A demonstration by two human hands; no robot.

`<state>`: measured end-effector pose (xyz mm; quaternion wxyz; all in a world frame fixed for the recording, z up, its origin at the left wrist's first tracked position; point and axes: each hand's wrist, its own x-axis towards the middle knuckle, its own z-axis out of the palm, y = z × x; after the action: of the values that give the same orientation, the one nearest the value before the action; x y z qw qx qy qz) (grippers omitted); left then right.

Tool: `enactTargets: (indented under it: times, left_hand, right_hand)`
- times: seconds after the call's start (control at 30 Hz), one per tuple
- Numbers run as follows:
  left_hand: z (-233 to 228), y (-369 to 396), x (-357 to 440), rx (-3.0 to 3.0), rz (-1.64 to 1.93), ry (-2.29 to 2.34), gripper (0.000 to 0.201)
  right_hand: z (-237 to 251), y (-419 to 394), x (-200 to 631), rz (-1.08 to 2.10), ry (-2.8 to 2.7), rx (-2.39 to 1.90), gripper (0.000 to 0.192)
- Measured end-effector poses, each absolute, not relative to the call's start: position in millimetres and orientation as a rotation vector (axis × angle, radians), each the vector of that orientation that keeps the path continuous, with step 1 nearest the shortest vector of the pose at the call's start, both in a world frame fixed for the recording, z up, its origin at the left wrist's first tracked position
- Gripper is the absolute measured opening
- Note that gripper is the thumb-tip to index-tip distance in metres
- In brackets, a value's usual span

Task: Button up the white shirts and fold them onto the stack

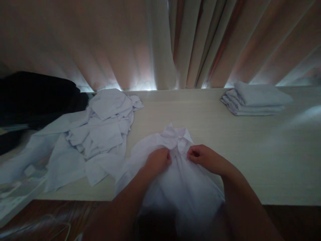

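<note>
A white shirt (182, 180) lies over the table's front edge, its collar at the far end and its lower part hanging toward me. My left hand (157, 160) is closed on the cloth just left of the collar, knuckles up. On the other side, my right hand (204, 157) pinches the cloth below the collar with thumb and fingers curled together. Between the hands, the front of the shirt runs down in loose folds. What exactly the fingertips grip is too dim to make out.
A rumpled heap of white garments (102, 130) lies on the pale table (250, 154) to the left, beside a black bundle (37, 97). Folded white cloths (258, 98) are stacked at the back right. Curtains (120, 43) hang behind. A white tray-like object (22, 194) sits lower left.
</note>
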<state>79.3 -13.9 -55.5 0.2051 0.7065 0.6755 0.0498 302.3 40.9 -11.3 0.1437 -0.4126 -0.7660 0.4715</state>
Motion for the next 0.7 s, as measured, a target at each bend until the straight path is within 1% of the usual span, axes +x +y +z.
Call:
enactTargets:
  times: [0.1,0.23,0.33,0.43,0.53,0.7]
  left_hand:
    - [-54.1,-14.6,78.6,1.988,0.209,1.865,0.011]
    - [-57.4,-16.1,79.7,2.042,0.262,1.849,0.014]
    - [-62.3,-16.0,82.1,2.078,0.203,1.843,0.005]
    - [-63.0,-14.2,80.3,2.018,0.241,1.864,0.003]
    - [-54.3,-11.1,72.5,1.876,0.454,1.889,0.005]
    - [-25.3,-10.1,63.1,1.599,1.015,1.887,0.010]
  right_hand:
    - [-8.8,40.4,300.9,1.380,-2.139,-1.186,0.020]
    - [-16.7,39.6,302.9,1.347,-2.212,-1.286,0.014]
    - [-21.0,40.3,304.8,1.345,-2.332,-1.294,0.013]
    - [-16.9,42.4,305.3,1.375,-2.336,-1.227,0.018]
    - [-8.7,43.2,300.6,1.369,-2.154,-1.185,0.020]
    - [-0.1,29.4,272.1,1.265,-1.652,-1.168,0.018]
